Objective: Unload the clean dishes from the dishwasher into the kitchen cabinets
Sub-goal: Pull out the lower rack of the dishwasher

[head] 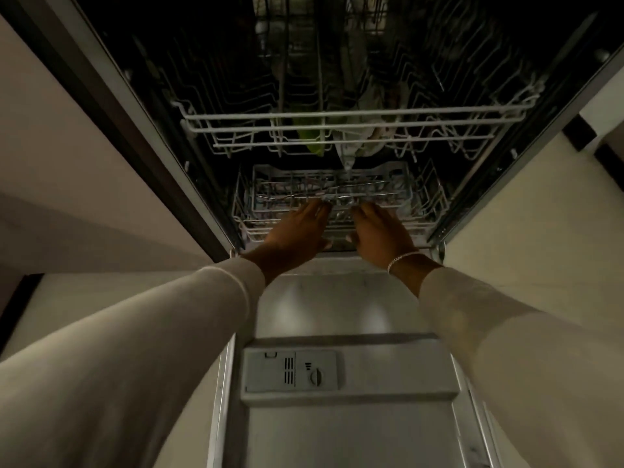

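The dishwasher stands open with its door (337, 309) folded down below me. My left hand (297, 231) and my right hand (381, 231) reach side by side to the front of the lower rack (427, 211). Their fingers lie fairly straight over the grey cutlery basket (270, 184), where several pieces of cutlery lie across the top. The fingertips are partly lost among the wires. The upper rack (236, 116) is white wire and holds a green item (309, 138) and a pale item (358, 140) near its middle. The dark interior hides the rest.
The detergent dispenser (290, 371) sits in the inner door panel. Pale cabinet fronts flank the opening on the left (67, 163) and right (523, 214). The upper rack hangs directly over the lower rack's back part.
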